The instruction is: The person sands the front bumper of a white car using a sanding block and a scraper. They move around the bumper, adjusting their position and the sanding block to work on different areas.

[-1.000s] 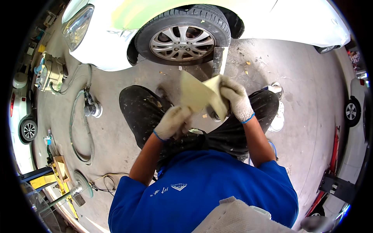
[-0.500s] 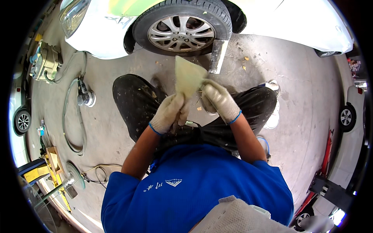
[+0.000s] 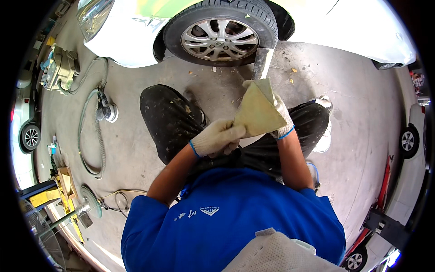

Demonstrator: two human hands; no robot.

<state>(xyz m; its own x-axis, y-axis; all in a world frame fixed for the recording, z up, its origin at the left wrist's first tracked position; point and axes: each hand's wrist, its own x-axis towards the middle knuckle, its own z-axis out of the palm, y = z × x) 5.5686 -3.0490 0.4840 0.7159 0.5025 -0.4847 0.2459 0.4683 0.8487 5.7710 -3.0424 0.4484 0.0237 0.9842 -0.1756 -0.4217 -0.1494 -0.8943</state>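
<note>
The person's left hand (image 3: 218,136), in a pale knit glove with a blue cuff edge, pinched the near left corner of a yellowish sheet (image 3: 258,113) between the thumb on top and the fingers beneath. The sheet was held up over the gap between the knees, with a folded flap at its far right side. The right hand (image 3: 282,114), gloved alike, lay behind the sheet on the right; a fingertip showed past the far left edge, but most of its fingers were hidden, so whether they pinched or merely supported the sheet could not be told. The black trousers (image 3: 168,120) were specked with pale marks, the knees spread wide to either side, and a blue shirt (image 3: 231,222) filled the near middle. Beyond the hands stood a white car (image 3: 129,45) with a yellow-green patch above its front wheel (image 3: 219,41). A grey and white bar (image 3: 262,64) lay beside the tyre's near right side. On the concrete floor (image 3: 136,136) to the left were a round sander (image 3: 107,111), a curved hose (image 3: 80,136) near it, and a boxy machine (image 3: 60,71) farther off.
</note>
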